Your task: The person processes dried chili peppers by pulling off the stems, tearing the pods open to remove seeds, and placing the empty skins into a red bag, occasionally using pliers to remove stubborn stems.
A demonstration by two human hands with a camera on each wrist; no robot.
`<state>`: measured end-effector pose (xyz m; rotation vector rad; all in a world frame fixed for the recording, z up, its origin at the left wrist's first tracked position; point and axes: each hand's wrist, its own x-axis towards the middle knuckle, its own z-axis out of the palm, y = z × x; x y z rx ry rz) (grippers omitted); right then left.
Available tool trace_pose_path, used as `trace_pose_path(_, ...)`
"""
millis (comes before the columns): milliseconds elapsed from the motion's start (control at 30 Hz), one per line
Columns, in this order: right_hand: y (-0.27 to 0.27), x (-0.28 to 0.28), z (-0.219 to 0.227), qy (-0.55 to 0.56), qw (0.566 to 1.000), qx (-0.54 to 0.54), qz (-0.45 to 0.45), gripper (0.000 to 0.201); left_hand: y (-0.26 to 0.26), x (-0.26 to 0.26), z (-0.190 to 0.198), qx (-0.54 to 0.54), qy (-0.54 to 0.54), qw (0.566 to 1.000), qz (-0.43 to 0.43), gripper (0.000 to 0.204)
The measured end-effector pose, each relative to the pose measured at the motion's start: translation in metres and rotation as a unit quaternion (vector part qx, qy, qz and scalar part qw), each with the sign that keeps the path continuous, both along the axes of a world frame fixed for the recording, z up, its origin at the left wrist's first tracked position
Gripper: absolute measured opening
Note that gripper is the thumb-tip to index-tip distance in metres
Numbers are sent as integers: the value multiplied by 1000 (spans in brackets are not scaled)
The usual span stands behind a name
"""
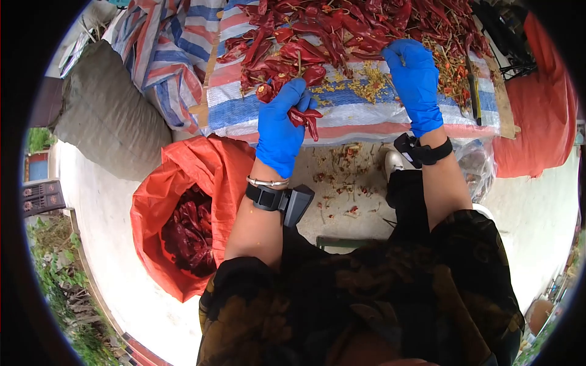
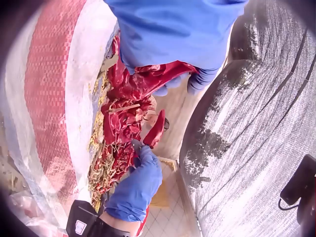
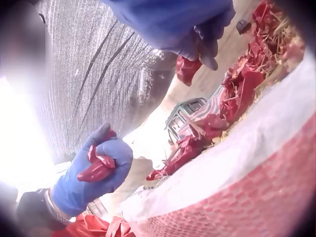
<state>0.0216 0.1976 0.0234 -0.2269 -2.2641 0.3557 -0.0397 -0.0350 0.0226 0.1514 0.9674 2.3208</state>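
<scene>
Both hands wear blue gloves. My left hand (image 1: 281, 131) curls round dried red chili peppers (image 1: 310, 122) at the near edge of the pile; their tips stick out past the fingers. In the right wrist view, folded peppers (image 3: 96, 170) show in that same fist. Over the pile's right part, my right hand (image 1: 416, 82) pinches one red chili pepper (image 2: 155, 131) by its end, as the left wrist view shows; in the head view the glove hides it. Beyond both hands spreads the heap of dried chilies (image 1: 366, 24).
A striped woven sheet (image 1: 238, 113) covers the work surface, with loose yellow seeds (image 1: 369, 88) on it. A yellow-black knife (image 1: 474, 91) lies at the right. An open red sack (image 1: 149, 207) of chilies stands at lower left. Scraps (image 1: 345, 177) litter the floor.
</scene>
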Motion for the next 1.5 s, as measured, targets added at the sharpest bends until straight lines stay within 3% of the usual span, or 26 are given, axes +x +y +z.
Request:
trace_pose_path(67,0,5,13,81,996,-44,-4,11,-2,-1,-3,1,8,1000,0,6)
trace_pose_path(133,2,10,7,43,999,-14,-22,9,-2,0,-2,1,20,1000,-6,6)
trace_pose_path(200,5,14,0,-139,987,7,-78,8,1,5,1,-54,34,997,37,8)
trace_pose_path(233,5,15,2,-139,987,7,-78,8,3,5,0,-54,34,997,37,8)
trace_pose_path(300,3,16,13,1,999,-36,-10,8,5,5,-1,-46,80,995,42,11)
trace_pose_path(433,-15,22,26,26,999,-38,15,9,8,9,2,-75,107,988,88,14)
trace_pose_path(500,-24,27,31,-66,941,-322,85,14,9,8,4,-87,171,979,68,20)
trace_pose_path(533,-22,28,31,-65,940,-325,83,14,10,11,5,-90,171,979,66,20)
trace_pose_path(600,-18,31,34,-158,874,-409,209,20,16,17,10,-109,206,968,98,29)
trace_pose_path(633,-20,32,37,-157,873,-412,209,20,20,19,11,-112,206,967,97,29)
trace_pose_path(700,-27,37,43,-247,810,-470,249,27,27,24,11,-129,379,902,161,40)
trace_pose_path(733,-31,38,43,-247,808,-474,249,27,28,23,6,-133,379,902,159,40)
trace_pose_path(800,-36,40,42,-246,747,-537,304,29,30,20,-8,-214,496,838,82,52)
trace_pose_path(833,-35,40,35,-230,727,-549,341,31,32,21,-14,-208,485,847,69,49)
trace_pose_path(1067,-42,36,33,-172,795,-474,337,33,30,30,-16,-184,345,918,68,39)
trace_pose_path(1133,-43,36,34,-244,829,-406,297,33,30,31,-18,-207,377,901,53,45)
trace_pose_path(1167,-43,35,31,-244,829,-407,295,33,31,32,-18,-207,377,901,51,45)
trace_pose_path(1233,-44,35,22,-214,905,-251,268,33,34,36,-9,-260,456,847,85,49)
trace_pose_path(1267,-45,36,21,-214,905,-252,266,33,34,36,-14,-260,456,847,83,49)
trace_pose_path(1333,-49,37,20,-193,856,-392,276,29,32,35,-21,-274,417,866,19,43)
trace_pose_path(1367,-51,38,20,-193,856,-393,275,29,31,35,-24,-274,418,866,17,43)
trace_pose_path(1433,-55,38,19,-203,712,-620,260,26,28,38,-17,-176,281,944,1,39)
trace_pose_path(1467,-58,37,16,-202,712,-620,260,26,27,38,-17,-176,281,943,1,39)
trace_pose_path(1500,-62,35,12,-164,662,-679,271,25,26,37,-17,-182,291,939,17,37)
